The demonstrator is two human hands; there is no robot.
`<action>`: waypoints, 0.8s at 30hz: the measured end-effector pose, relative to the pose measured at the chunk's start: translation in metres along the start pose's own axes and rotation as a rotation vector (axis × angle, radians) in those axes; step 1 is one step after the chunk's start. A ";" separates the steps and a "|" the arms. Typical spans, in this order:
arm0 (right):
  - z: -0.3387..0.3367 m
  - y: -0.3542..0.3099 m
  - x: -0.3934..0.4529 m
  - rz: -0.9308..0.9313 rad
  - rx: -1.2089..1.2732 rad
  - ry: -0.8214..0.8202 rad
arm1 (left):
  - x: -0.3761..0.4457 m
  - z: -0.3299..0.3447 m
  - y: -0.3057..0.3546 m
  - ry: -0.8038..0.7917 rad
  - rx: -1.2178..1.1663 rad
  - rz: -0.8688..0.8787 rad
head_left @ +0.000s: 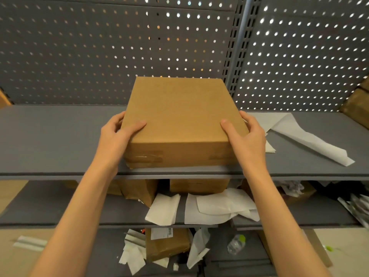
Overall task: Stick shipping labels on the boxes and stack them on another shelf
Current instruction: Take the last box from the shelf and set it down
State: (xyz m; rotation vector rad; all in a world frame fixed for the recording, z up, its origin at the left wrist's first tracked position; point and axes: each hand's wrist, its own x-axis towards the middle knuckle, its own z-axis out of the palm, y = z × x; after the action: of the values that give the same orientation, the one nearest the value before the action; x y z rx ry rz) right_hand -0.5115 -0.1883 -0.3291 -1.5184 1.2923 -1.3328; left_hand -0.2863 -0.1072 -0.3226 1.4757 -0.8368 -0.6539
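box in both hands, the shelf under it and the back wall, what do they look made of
Box: brown cardboard, matte, fibrous-looking, with clear glossy tape on its front side.
Shelf: smooth matte grey board, probably painted metal, though the look leaves that open.
Back wall: grey sheet punched with rows of holes that let light through, likely metal.

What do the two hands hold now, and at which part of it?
Both hold the cardboard box on the upper shelf. The left hand grips its near left corner, the right hand its near right corner, thumbs on top.
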 end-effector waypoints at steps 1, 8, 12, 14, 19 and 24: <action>-0.001 0.001 0.001 0.003 -0.005 -0.012 | -0.001 0.001 0.000 0.001 0.008 -0.011; -0.007 0.006 0.010 0.007 -0.060 -0.104 | -0.002 0.002 0.000 0.011 0.053 -0.064; -0.009 0.005 0.013 0.026 -0.044 -0.143 | -0.003 0.002 0.004 0.025 0.111 -0.027; -0.012 0.004 0.015 0.053 0.000 -0.148 | -0.003 0.002 0.007 0.061 0.169 -0.003; -0.030 0.006 0.031 0.049 0.034 -0.038 | -0.006 0.008 0.020 0.132 0.488 0.178; -0.054 0.022 0.051 0.004 -0.161 0.046 | -0.015 0.043 0.042 0.163 0.775 0.410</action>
State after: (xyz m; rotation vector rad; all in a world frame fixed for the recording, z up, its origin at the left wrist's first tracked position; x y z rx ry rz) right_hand -0.5708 -0.2378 -0.3269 -1.6009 1.4604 -1.2937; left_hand -0.3345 -0.1193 -0.2856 1.9188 -1.2972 0.1324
